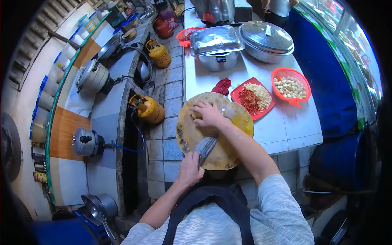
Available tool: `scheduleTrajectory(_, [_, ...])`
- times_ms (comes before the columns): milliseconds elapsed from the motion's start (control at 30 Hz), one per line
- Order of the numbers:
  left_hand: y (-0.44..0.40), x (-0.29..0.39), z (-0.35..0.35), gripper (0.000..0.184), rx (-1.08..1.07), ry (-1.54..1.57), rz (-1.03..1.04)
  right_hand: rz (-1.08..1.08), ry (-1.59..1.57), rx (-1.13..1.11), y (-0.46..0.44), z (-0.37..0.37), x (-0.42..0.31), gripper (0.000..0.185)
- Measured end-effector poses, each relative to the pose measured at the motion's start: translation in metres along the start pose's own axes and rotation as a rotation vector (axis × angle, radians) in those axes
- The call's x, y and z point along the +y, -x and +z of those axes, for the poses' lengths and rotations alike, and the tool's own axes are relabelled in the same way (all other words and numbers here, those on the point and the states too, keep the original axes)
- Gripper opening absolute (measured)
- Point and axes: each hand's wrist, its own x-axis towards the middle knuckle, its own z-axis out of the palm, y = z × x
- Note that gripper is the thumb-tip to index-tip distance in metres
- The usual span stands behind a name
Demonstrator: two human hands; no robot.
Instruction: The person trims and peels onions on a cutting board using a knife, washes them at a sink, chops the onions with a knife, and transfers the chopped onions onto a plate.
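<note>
My left hand [190, 168] is wrapped round the handle of a broad knife [205, 146], whose grey blade lies over the round wooden chopping board [226, 157]. Higher on the board, my right hand [207, 115] has its fingers curled over a small brownish piece [197, 116], mostly hidden beneath them. Yellowish bits and a clear sheet-like thing, hard to make out, lie at the board's right side. Just beyond the board is a red square plate [255, 99] with chopped red and pale pieces, beside a dark red cloth [221, 87].
A red basket [290, 86] of pale cloves stands right of the plate. Lidded metal pots [266, 41] stand at the table's far end. Yellow gas cylinders [147, 109] and a stove counter [104, 134] are on the left. Another person [279, 7] stands at the top.
</note>
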Motion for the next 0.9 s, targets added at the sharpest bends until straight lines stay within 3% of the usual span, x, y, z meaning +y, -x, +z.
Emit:
scheduleTrajectory(100, [0.015,-0.011,-0.012,0.055,0.025,0.161,-0.074,0.202,-0.349,-0.111,-0.011,-0.040,-0.001,0.055])
scheduleTrajectory(167, [0.023,-0.020,-0.019,0.053,0.047,0.320,-0.124,0.154,-0.482,0.156,-0.013,-0.021,0.031,0.052])
scheduleTrajectory(233, [0.034,-0.035,-0.028,0.051,0.042,0.405,-0.132,0.531,-0.634,0.098,-0.010,-0.050,0.028,0.046])
scheduleTrajectory(400, [0.038,-0.069,-0.052,0.044,-0.008,0.688,-0.171,0.675,-0.759,0.213,0.022,-0.052,0.039,0.039])
scheduleTrajectory(500, [0.031,-0.084,-0.067,0.040,0.017,0.846,-0.385,0.630,-0.471,0.277,0.040,-0.049,0.001,0.035])
scheduleTrajectory(567, [0.020,-0.113,-0.050,0.040,0.117,0.701,-0.183,0.602,-0.319,0.281,0.046,-0.033,-0.025,0.034])
scheduleTrajectory(600, [0.015,-0.116,-0.054,0.040,0.111,0.714,-0.185,0.574,-0.185,0.286,0.050,-0.022,-0.039,0.033])
scheduleTrajectory(667, [-0.006,-0.119,-0.072,0.041,-0.091,0.921,-0.391,0.500,0.077,0.299,0.050,-0.008,-0.057,0.032])
scheduleTrajectory(733, [-0.035,-0.135,-0.051,0.032,0.193,0.811,-0.096,0.520,-0.029,0.296,0.049,-0.008,-0.058,0.034])
scheduleTrajectory(767, [-0.048,-0.139,-0.054,0.032,0.192,0.819,-0.094,0.544,-0.141,0.290,0.052,-0.010,-0.056,0.036])
scheduleTrajectory(833, [-0.072,-0.142,-0.060,0.020,0.318,0.450,0.037,0.600,-0.364,0.276,0.062,-0.013,-0.055,0.040])
scheduleTrajectory(900, [-0.078,-0.132,-0.074,0.018,0.256,0.422,0.096,0.640,-0.441,0.293,0.073,-0.023,-0.065,0.039])
